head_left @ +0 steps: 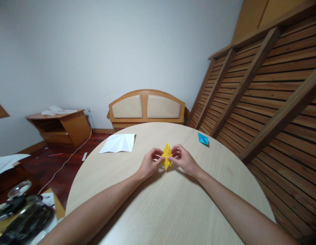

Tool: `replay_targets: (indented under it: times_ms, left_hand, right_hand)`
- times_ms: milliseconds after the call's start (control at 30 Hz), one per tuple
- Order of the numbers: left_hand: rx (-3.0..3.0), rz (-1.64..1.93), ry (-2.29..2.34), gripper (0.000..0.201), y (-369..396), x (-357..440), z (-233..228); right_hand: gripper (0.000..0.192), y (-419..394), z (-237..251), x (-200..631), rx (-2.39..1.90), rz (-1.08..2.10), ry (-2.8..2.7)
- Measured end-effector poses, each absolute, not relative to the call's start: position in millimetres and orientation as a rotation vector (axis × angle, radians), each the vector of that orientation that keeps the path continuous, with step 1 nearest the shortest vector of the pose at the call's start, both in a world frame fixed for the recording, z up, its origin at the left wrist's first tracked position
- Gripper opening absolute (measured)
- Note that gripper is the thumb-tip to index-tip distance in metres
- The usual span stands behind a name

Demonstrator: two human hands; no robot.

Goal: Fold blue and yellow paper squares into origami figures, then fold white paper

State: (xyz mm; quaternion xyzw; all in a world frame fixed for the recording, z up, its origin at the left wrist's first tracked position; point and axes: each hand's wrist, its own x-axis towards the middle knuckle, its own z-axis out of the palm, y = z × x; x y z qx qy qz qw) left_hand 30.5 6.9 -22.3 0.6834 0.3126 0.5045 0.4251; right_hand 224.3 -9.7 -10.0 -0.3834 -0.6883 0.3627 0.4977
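Observation:
A piece of folded yellow origami paper [167,152], pointed at its top and bottom, is held between my two hands over the middle of the round table [163,211]. My left hand [150,162] pinches its left edge, with the thumb on the near face. On the opposite edge, my right hand [183,159] grips it the same way with thumb and fingers. The fingers behind the paper are partly hidden. A creased white sheet [118,143] lies flat at the table's far left. Toward the far right rests a folded blue paper [203,139].
Slatted wooden panels [275,92] lean along the right side, close to the table edge. Behind the table stands a padded headboard [147,106]. At left are a wooden cabinet [71,127], a white cable [68,160] on the floor, and a cluttered surface with a dark glossy object [30,217].

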Motion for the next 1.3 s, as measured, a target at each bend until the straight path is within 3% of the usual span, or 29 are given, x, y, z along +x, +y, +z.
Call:
replay_targets:
  times_ms: [167, 367, 600, 800, 1033, 1300]
  left_hand:
    - [1.714, 1.256, 0.779, 0.040, 3.5, 29.2, -19.2]
    - [1.820, 1.255, 0.781, 0.028, -1.1, 29.3, -15.3]
    - [1.883, 1.276, 0.770, 0.020, -1.3, 30.1, -17.4]
    - [1.920, 1.282, 0.753, 0.031, -1.7, 28.5, -17.2]
    - [2.046, 1.334, 0.705, 0.017, -3.1, 26.0, -13.9]
    - [2.140, 1.465, 0.627, 0.017, 0.4, 24.8, -14.5]
  right_hand:
    - [0.040, -10.9, -6.9, 224.1, -0.927, 0.796, -1.674]
    - [0.025, -12.0, -5.4, 225.2, -0.929, 0.713, -1.738]
    - [0.023, -11.1, -5.6, 226.1, -0.953, 0.689, -1.768]
    - [0.027, -11.9, -6.1, 225.4, -0.934, 0.675, -1.778]
    - [0.017, -13.8, -3.9, 225.1, -0.942, 0.450, -1.795]
    - [0.029, -15.8, -0.3, 225.7, -0.864, 0.303, -1.897]
